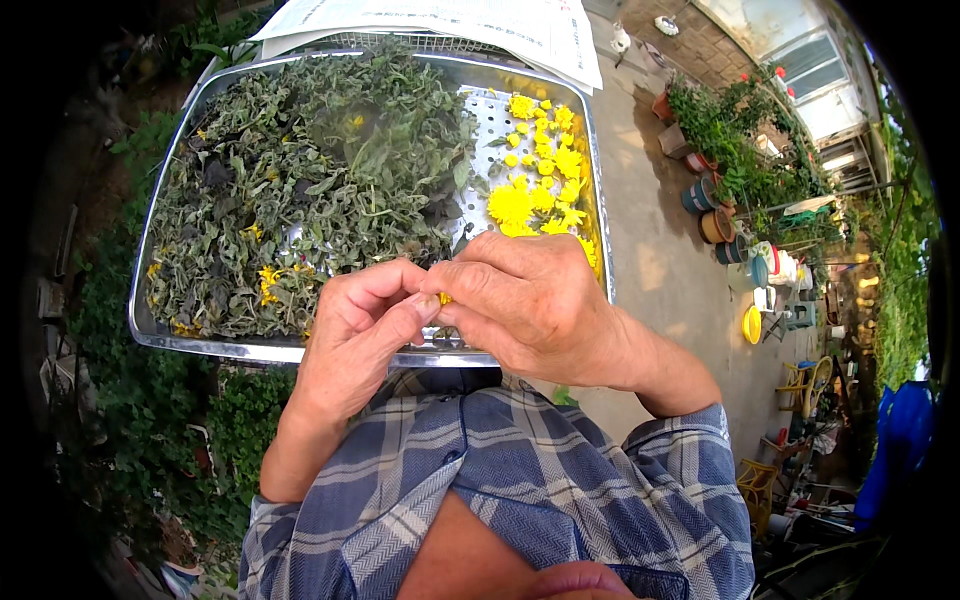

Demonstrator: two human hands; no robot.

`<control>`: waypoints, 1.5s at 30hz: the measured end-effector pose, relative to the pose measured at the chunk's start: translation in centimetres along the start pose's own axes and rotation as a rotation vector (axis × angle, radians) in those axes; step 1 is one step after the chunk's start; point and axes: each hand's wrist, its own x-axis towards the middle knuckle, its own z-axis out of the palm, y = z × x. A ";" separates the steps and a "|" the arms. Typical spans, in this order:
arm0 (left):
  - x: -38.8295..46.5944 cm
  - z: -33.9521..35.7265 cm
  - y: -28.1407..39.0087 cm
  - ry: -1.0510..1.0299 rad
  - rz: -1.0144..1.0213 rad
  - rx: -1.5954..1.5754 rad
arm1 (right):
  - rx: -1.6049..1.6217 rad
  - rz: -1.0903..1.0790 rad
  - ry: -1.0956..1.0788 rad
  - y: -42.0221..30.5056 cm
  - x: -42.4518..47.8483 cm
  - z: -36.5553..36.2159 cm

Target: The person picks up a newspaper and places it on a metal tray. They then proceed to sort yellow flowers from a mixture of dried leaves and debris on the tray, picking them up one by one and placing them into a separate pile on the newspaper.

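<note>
My left hand (pixel 367 330) and my right hand (pixel 532 300) meet over the near edge of a metal tray (pixel 251 347). Their fingertips pinch a small yellow flower head (pixel 445 298) between them, mostly covered by the fingers. Wilted green leaves (pixel 300 172) fill the left and middle of the tray, with a few yellow blooms among them. On the perforated right side lie yellow chrysanthemum-like flowers (pixel 511 206), large open ones and small round heads. Some of these are partly hidden behind my right hand.
Printed paper sheets (pixel 450 19) lie beyond the tray's far edge, over a wire rack (pixel 420 42). Leafy plants (pixel 135 390) grow at the left. Potted plants (pixel 699 196), a yellow basin (pixel 752 324) and chairs stand along the right side of the concrete yard (pixel 652 277).
</note>
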 end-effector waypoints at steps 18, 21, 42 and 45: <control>-2.5 -3.5 2.4 0.370 0.299 0.421 | -0.466 0.440 -0.195 15.1 -0.8 -2.3; -2.8 -4.0 2.3 0.387 0.313 0.447 | -0.454 0.507 -0.236 15.1 -0.4 -2.0; -8.0 -11.3 2.1 0.979 0.498 0.770 | -0.117 -0.162 -0.233 2.1 9.0 2.7; -8.7 -10.8 2.0 0.922 0.458 0.870 | -0.144 -0.307 -0.314 -0.1 11.0 6.6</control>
